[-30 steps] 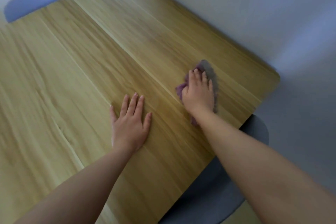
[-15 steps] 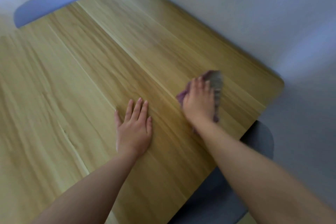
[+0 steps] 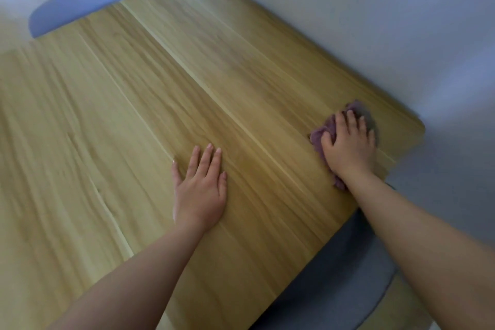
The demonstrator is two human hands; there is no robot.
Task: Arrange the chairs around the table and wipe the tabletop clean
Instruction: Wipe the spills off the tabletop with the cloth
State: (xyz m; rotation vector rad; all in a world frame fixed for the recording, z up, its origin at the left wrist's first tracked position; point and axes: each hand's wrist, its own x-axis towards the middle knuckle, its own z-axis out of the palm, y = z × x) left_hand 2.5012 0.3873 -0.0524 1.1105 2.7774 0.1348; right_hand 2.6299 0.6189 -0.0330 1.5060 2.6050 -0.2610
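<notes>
Sliding outward, the right hand has carried the purple cloth from nearer mid-table to the wooden tabletop's wall-side corner, palm pressed flat over it. The left hand stays spread and empty on the wood. Wiping looks partway through. Grey chairs sit tucked at two table edges, beside a pale wall.

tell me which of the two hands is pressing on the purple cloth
The right hand, near the wooden table's far right corner, is pressing the crumpled purple cloth. The left hand lies flat on bare wood with nothing under it.
</notes>
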